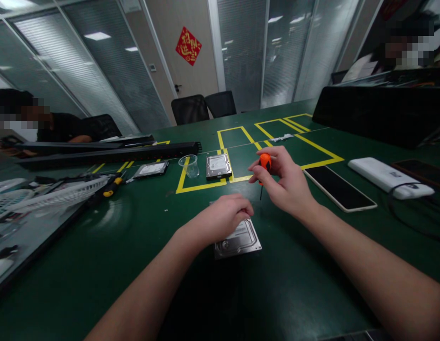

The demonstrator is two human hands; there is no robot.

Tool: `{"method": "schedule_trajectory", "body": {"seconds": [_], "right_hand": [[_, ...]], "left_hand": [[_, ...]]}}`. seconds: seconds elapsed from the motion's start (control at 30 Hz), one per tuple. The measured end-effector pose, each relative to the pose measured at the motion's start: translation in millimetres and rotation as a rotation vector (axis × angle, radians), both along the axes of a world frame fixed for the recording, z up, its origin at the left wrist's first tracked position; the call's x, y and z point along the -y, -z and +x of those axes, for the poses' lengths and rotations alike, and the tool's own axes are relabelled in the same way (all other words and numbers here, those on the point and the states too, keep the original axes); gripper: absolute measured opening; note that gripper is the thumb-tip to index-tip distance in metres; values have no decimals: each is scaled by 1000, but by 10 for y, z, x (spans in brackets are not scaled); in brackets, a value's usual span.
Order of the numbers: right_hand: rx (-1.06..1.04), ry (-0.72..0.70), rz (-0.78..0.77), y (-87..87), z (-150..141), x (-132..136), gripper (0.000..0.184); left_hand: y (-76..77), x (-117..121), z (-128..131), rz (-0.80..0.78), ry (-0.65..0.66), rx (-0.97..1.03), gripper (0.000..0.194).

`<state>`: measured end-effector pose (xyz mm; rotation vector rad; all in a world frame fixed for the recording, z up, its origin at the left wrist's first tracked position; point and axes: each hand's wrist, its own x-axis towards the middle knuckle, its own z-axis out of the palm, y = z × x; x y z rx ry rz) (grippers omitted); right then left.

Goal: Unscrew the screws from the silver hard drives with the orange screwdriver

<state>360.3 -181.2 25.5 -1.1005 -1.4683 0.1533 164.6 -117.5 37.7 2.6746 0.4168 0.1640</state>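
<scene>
A silver hard drive [243, 241] lies flat on the green table in front of me. Over its far left part is my left hand [223, 215], fingers curled and closed; whatever they may hold is hidden. My right hand [286, 182] grips a screwdriver [265, 162] by its orange and black handle, between thumb and fingers. The dark shaft points down, just beyond the drive's far right corner and apart from it. Farther off, a second hard drive [218, 166] rests at the yellow tape lines, beside a clear plastic cup [189, 166].
Right of my hands lie a phone [340, 188] and a white power bank [390, 177] with a black cable. At left are another drive [151, 169], a yellow-black screwdriver [112, 186], long black bars [110, 154] and a tray edge [64, 231]. People sit at both far sides.
</scene>
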Motion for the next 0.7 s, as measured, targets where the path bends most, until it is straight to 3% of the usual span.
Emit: {"method": "schedule_trajectory", "body": {"seconds": [0.7], "right_hand": [[-21, 40, 26, -37, 18, 27, 27]], "left_hand": [[47, 29, 59, 7, -55, 23, 12]]}}
